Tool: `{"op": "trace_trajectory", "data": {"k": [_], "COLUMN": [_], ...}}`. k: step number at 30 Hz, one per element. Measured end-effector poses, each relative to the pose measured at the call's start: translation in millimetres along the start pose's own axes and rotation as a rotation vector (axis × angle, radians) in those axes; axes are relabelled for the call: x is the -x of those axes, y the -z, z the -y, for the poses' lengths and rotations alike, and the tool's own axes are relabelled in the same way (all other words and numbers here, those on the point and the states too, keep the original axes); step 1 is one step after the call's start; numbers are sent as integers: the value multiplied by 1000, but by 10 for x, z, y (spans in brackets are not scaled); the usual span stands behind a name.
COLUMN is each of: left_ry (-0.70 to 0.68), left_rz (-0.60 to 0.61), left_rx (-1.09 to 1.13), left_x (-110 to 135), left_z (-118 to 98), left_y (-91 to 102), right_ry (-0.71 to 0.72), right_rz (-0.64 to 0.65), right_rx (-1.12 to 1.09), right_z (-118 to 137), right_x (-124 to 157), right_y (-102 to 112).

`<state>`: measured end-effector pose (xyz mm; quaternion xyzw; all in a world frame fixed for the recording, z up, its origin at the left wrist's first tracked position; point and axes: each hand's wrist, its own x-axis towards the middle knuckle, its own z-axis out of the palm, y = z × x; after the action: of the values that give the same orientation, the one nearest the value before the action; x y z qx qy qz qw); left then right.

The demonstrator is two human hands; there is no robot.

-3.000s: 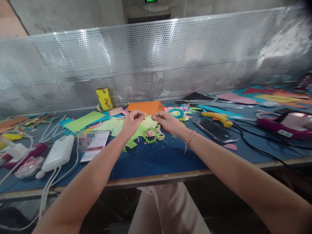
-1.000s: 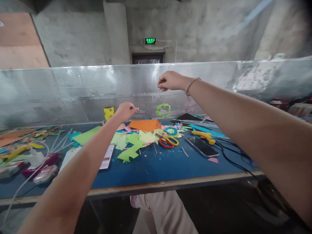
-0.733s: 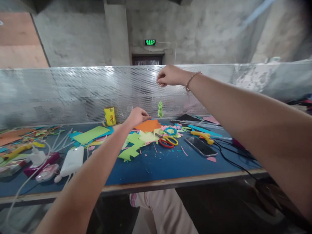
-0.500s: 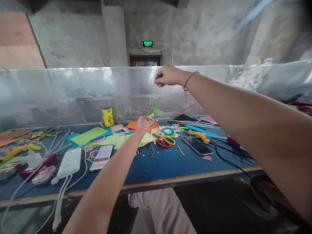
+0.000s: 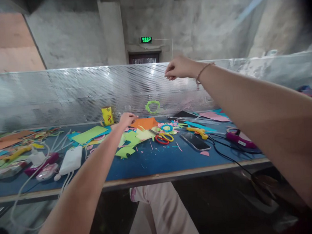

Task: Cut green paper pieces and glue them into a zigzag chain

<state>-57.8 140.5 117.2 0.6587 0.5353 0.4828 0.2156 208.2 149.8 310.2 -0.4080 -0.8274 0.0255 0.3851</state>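
My right hand (image 5: 178, 68) is raised in front of the perforated metal screen, thumb and fingers pinched together; whatever is between them is too small to see. Below and to its left, a jagged light-green paper ring (image 5: 153, 107) appears to hang in the air above the table, with no support visible. My left hand (image 5: 127, 119) is low over the table, beside an orange paper sheet (image 5: 146, 122). Its fingers are bent together, and what they hold cannot be made out. Scissors (image 5: 165, 138) with red and yellow handles lie near a blue paper ring (image 5: 167, 128).
A dark phone (image 5: 195, 141) and a yellow glue gun (image 5: 199, 132) lie to the right. On the left are a white power bank (image 5: 71, 160) with cables and green paper (image 5: 90, 134). A yellow roll (image 5: 107, 115) stands by the screen (image 5: 78, 89). Green scraps (image 5: 126, 150) are scattered around.
My right hand has moved up and to the right. My left hand has moved left, away from under the green ring, which has turned to show its round opening.
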Motion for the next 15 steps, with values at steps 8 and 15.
{"op": "trace_trajectory", "data": {"k": [8, 15], "left_ry": [72, 138], "left_rz": [-115, -99], "left_rx": [-258, -240], "left_x": [-53, 6], "left_z": [18, -52], "left_y": [1228, 1638], "right_ry": [-217, -158], "right_rz": [46, 223], "right_rx": [185, 126], "right_z": [-302, -455], "right_x": [295, 527], "right_y": [-7, -153]}}
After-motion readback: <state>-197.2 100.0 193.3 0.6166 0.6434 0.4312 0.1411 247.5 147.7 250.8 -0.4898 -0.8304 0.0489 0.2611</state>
